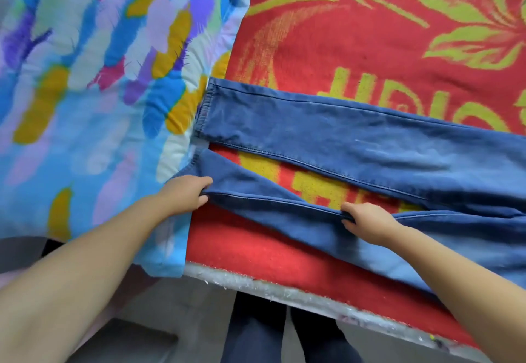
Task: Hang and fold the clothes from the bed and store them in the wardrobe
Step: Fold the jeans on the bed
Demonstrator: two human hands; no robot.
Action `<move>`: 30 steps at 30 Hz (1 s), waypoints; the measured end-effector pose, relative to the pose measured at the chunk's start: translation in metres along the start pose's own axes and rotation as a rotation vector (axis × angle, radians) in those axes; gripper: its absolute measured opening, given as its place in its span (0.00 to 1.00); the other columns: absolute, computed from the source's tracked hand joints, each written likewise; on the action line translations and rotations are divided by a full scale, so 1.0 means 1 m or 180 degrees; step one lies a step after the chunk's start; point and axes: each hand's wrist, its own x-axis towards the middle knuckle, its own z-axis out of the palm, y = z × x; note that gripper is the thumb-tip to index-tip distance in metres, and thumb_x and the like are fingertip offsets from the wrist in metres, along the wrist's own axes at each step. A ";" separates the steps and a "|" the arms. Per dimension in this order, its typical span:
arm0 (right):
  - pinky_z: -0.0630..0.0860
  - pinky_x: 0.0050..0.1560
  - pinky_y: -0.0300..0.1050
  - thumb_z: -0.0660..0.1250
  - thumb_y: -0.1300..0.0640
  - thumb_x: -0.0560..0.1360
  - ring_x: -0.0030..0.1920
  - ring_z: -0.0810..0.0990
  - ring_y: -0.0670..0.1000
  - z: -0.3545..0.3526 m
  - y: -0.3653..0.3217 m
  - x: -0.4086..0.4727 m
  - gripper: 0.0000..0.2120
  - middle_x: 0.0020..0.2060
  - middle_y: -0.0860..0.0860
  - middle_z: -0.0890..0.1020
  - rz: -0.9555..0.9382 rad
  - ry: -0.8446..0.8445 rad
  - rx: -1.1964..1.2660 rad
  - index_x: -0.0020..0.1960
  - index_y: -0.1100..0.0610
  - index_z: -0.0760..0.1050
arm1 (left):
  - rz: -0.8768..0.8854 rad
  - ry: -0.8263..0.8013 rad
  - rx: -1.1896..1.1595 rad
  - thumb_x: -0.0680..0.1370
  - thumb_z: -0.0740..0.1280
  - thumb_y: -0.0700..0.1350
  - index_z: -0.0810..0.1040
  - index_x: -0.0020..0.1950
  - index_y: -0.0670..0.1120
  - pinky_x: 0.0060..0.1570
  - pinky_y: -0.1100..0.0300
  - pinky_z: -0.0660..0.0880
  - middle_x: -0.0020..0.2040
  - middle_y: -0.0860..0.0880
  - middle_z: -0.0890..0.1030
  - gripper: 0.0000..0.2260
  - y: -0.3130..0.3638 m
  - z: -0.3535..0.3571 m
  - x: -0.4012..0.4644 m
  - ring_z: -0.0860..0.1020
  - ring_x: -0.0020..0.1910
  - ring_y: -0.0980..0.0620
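Observation:
A pair of blue jeans [355, 140] lies spread on the red bedcover, its two legs pointing left and a little apart. My left hand [186, 193] pinches the seam of the nearer leg close to its hem. Further along the same leg, my right hand [367, 222] pinches the same seam, so the fabric stands up in a ridge between both hands. The far leg lies flat, its hem touching the quilt. The waist runs out of view at the right.
A red blanket [370, 35] with yellow-green flowers covers the bed. A colourful blue quilt [94, 78] lies at the left, hanging over the bed edge. The bed's front edge [284, 294] runs diagonally below, with grey floor and my dark-trousered legs [256, 331] beneath.

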 end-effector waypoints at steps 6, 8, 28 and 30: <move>0.65 0.40 0.42 0.66 0.53 0.77 0.46 0.71 0.48 -0.042 -0.008 -0.014 0.05 0.38 0.44 0.74 -0.0072 -0.1880 0.0293 0.43 0.50 0.73 | 0.0102 -0.1743 -0.0417 0.75 0.70 0.55 0.77 0.42 0.52 0.33 0.69 0.68 0.37 0.56 0.78 0.08 -0.017 -0.063 -0.013 0.75 0.39 0.55; 0.66 0.45 0.44 0.67 0.53 0.78 0.49 0.74 0.50 -0.053 0.001 -0.008 0.08 0.45 0.50 0.77 0.0103 -0.1381 0.0514 0.53 0.58 0.76 | -0.0070 -0.1326 -0.0399 0.75 0.71 0.55 0.77 0.43 0.50 0.33 0.67 0.68 0.39 0.53 0.78 0.09 -0.022 -0.072 -0.002 0.75 0.39 0.54; 0.66 0.52 0.57 0.68 0.58 0.76 0.56 0.73 0.64 0.005 -0.004 0.024 0.10 0.53 0.61 0.77 0.1481 0.1862 0.0741 0.55 0.61 0.76 | -0.1724 0.1633 -0.1530 0.82 0.61 0.47 0.68 0.57 0.37 0.44 0.42 0.71 0.52 0.30 0.77 0.13 -0.009 0.017 0.000 0.76 0.49 0.29; 0.66 0.59 0.59 0.69 0.57 0.75 0.63 0.70 0.63 0.007 -0.010 0.028 0.18 0.61 0.61 0.75 0.1454 0.1768 0.0936 0.63 0.60 0.74 | -0.1584 0.1701 -0.1331 0.81 0.63 0.47 0.68 0.61 0.37 0.45 0.40 0.71 0.56 0.31 0.76 0.15 -0.019 0.019 0.001 0.76 0.51 0.29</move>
